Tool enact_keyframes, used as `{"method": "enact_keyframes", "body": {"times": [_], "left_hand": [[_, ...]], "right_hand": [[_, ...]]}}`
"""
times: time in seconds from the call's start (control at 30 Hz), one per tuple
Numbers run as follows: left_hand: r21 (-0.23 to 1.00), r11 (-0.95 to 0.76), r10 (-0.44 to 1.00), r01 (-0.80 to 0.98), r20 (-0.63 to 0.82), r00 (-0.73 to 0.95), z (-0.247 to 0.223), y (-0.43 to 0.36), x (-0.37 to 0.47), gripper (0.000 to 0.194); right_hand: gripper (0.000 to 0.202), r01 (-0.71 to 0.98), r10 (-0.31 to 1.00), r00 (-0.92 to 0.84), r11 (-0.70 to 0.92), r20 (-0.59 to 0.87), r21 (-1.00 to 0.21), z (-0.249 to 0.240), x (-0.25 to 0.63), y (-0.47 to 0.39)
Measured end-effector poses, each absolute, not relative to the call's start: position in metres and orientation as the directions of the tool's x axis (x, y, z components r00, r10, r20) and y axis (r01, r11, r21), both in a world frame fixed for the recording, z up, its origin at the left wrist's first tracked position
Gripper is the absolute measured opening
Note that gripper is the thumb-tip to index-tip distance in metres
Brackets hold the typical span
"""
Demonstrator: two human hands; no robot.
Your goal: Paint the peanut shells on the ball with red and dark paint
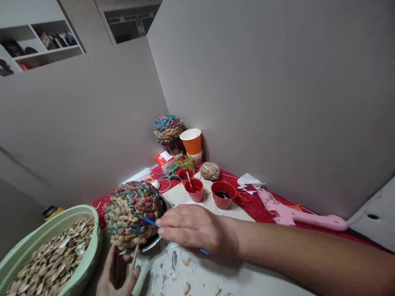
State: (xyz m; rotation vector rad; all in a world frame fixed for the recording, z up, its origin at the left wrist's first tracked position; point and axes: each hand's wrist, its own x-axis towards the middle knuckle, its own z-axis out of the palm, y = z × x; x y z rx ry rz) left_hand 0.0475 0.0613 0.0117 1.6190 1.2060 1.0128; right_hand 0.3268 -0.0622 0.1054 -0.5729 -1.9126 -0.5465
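A ball covered in nut shells (132,209) is painted in patches of red, teal and dark blue, with bare tan shells low on it. My right hand (193,226) pinches a thin blue paintbrush (149,221), its tip touching the front of the ball. Below the ball, my left hand (119,273) has its fingers around a thin wooden stick (135,258) under the ball. A metal bowl (154,243) sits partly hidden behind the ball. Red cups (194,193) and a red handled cup (222,201) of dark liquid stand beyond my right hand.
At the left is a green basket (98,242) of shells. Toward the back stand a second painted ball (168,129), an orange cup (191,144) and a twine ball (210,170). A pink glue gun (302,218) lies right, beyond my forearm. Walls enclose the table.
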Motion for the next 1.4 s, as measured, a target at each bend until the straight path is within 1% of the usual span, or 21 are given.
{"method": "enact_keyframes", "body": {"times": [0.13,0.27,0.4,0.5,0.63,0.73,0.9,1.03,1.23,1.4], "left_hand": [[0.932,-0.188,0.969,0.311,0.124,0.213,0.0128,0.0616,0.0471,0.123],[0.925,-0.201,0.971,0.322,0.144,0.191,0.0130,0.0607,0.0488,0.121],[0.916,-0.234,0.965,0.326,0.177,0.196,0.0107,0.0610,0.0494,0.122],[0.902,-0.252,0.958,0.350,0.183,0.219,0.0100,0.0620,0.0483,0.120],[0.892,-0.249,0.958,0.378,0.171,0.229,0.0129,0.0618,0.0477,0.115],[0.876,-0.254,0.959,0.411,0.173,0.225,0.0158,0.0606,0.0482,0.111],[0.852,-0.288,0.951,0.436,0.202,0.232,0.0138,0.0620,0.0472,0.105],[0.862,-0.297,0.948,0.411,0.217,0.232,0.0086,0.0645,0.0456,0.107],[0.853,-0.305,0.947,0.423,0.226,0.226,0.0096,0.0621,0.0478,0.111],[0.844,-0.309,0.946,0.438,0.228,0.229,0.0117,0.0599,0.0495,0.110]], "right_hand": [[0.024,0.602,0.165,-0.355,0.794,0.920,0.090,0.1071,0.3250,-0.0635],[0.022,0.597,0.122,-0.331,0.795,0.936,0.108,0.1097,0.3261,-0.0643],[0.027,0.592,0.127,-0.337,0.799,0.933,0.105,0.1066,0.3253,-0.0615],[0.031,0.609,0.137,-0.339,0.786,0.931,0.106,0.1040,0.3224,-0.0593],[0.024,0.623,0.161,-0.344,0.776,0.925,0.097,0.1076,0.3202,-0.0620],[0.024,0.617,0.174,-0.338,0.783,0.925,0.078,0.1122,0.3219,-0.0663],[0.025,0.617,0.163,-0.336,0.782,0.928,0.086,0.1113,0.3244,-0.0656],[0.024,0.629,0.164,-0.344,0.771,0.924,0.097,0.1091,0.3227,-0.0621],[0.024,0.621,0.174,-0.313,0.781,0.934,0.062,0.1134,0.3235,-0.0672],[0.027,0.642,0.174,-0.333,0.762,0.927,0.088,0.1105,0.3242,-0.0658]]}}
